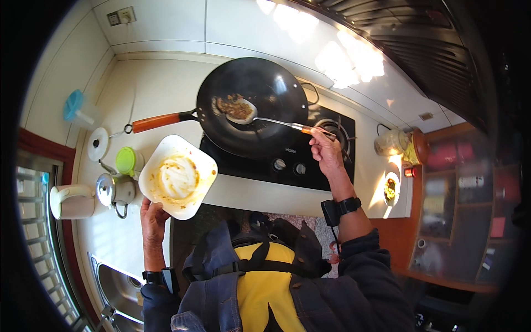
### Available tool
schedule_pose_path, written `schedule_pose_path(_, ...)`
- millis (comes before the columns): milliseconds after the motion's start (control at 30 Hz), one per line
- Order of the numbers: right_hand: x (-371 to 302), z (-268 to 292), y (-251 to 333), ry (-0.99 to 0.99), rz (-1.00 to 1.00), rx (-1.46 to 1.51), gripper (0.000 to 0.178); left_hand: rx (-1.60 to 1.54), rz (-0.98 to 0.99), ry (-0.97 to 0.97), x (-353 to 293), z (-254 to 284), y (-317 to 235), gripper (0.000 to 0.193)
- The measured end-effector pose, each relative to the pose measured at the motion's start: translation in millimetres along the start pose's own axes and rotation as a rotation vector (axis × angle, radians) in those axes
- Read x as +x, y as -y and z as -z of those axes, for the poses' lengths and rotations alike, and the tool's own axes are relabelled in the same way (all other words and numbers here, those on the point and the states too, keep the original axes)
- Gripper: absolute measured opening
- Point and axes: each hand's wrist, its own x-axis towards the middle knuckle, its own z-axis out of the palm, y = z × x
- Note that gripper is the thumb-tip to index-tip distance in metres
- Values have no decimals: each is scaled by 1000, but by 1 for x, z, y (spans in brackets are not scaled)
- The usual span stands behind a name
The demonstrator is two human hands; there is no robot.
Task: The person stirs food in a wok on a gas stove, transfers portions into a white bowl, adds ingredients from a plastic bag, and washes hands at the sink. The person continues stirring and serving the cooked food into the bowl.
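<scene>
- Wok [265,77], black, near 12 o'clock in my view, over the dark cooktop [326,174]; its orange-brown handle points toward 8 or 9.
- I see the right hand [327,155] at 3 o'clock, fingers wrapped around the handle of a metal spoon [276,122].
- The spoon reaches toward 10 o'clock across the wok, its head carrying brown food [227,105]; more lies beside it.
- At 8 o'clock my left hand [155,221] grips the lower edge of a white bowl [199,157], tilted, smeared yellowish inside.
- Around 9 o'clock on the worktop [149,94] I have a metal pot [115,191] and a green-lidded jar [127,160].
</scene>
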Motion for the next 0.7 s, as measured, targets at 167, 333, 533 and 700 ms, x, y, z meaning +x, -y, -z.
schedule_pose_path(167,-21,16,-52,40,-144,-182,27,-11,21,-5,2,5,8,49)
schedule_pose_path(333,-15,-3,-117,60,279,-1326,40,18,45,-12,3,1,4,49)
schedule_pose_path(533,14,-13,-137,-13,191,-1446,42,75,46,-6,-4,-9,-7,49)
schedule_pose_path(700,7,-13,-113,-6,-44,-1333,50,72,29,17,-7,-12,-13,50)
